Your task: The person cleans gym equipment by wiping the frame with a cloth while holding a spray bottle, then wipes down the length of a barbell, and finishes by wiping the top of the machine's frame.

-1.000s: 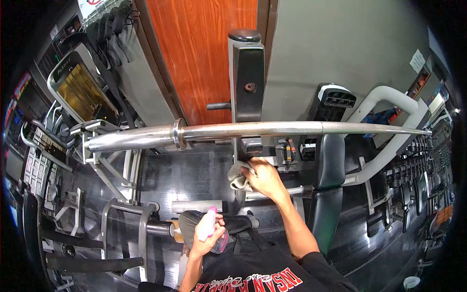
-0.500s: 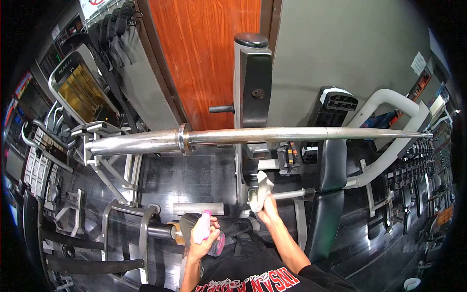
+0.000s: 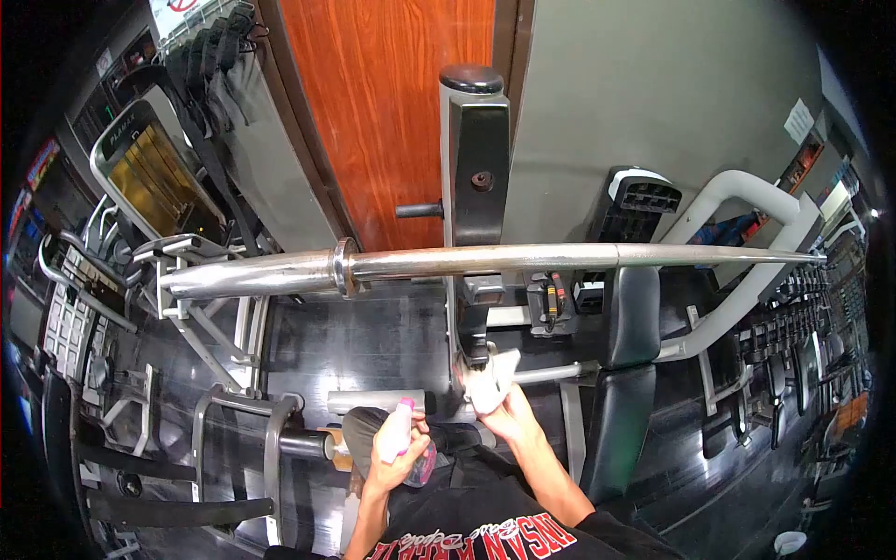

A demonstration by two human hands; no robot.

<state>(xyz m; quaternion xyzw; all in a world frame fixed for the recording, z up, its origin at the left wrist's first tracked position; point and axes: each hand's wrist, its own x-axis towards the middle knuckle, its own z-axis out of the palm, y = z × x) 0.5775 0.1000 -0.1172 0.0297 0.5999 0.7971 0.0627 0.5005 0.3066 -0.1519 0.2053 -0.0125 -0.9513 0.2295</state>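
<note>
My left hand (image 3: 403, 455) is wrapped round a pink and white spray bottle (image 3: 397, 432), held above my lap. In my right hand (image 3: 509, 416) is a white cloth (image 3: 490, 383), bunched at the fingers and pressed near the lower part of the rack's upright post (image 3: 474, 177). The exact contact between cloth and post is hard to make out. A long chrome barbell (image 3: 485, 258) lies across the rack, in front of and above both hands.
A black padded bench (image 3: 627, 420) stands to the right of my arm. Further right are dumbbell racks (image 3: 784, 327). Metal machine frames (image 3: 245, 401) stand at the left. A wooden door (image 3: 392, 112) is behind the bar.
My right hand and the cloth have moved slightly left and down, and the cloth's shape has changed. My left hand with the bottle has shifted a little right. The view has shifted slightly.
</note>
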